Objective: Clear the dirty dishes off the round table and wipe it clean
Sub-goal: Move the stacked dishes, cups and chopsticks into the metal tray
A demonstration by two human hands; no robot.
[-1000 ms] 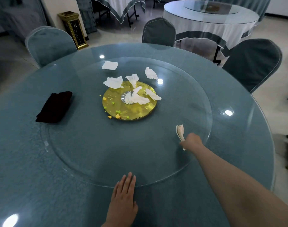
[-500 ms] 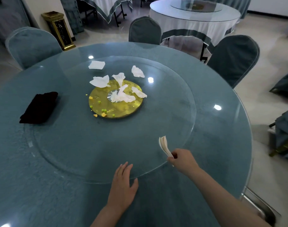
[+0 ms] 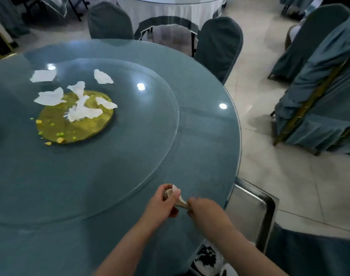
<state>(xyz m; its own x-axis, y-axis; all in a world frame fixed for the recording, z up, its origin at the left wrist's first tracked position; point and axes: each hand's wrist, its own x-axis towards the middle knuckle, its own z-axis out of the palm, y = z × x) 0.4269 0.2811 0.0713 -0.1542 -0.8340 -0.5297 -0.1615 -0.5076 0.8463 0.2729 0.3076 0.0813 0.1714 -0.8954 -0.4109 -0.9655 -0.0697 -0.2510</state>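
Observation:
Both my hands hold the white spoons [image 3: 179, 202] near the front right edge of the round table [image 3: 210, 140]. My left hand [image 3: 162, 204] grips the bowl end and my right hand [image 3: 204, 211] pinches the handle end. A glass turntable [image 3: 130, 166] covers the table's middle. On it, around a gold disc [image 3: 90, 126] at the centre, lie several crumpled white napkins [image 3: 48, 97] and small green and yellow food scraps [image 3: 59, 136].
A metal tray [image 3: 255, 212] sits just off the table's right edge, below table height. Covered chairs [image 3: 218, 44] stand at the far side, and stacked covered chairs [image 3: 321, 100] to the right on the tiled floor. Another round table [image 3: 170, 8] stands behind.
My right hand has drawn the spoons from the turntable toward the front edge. My left hand left the turntable's rim and took hold of the spoons' bowl end. The view has swung right.

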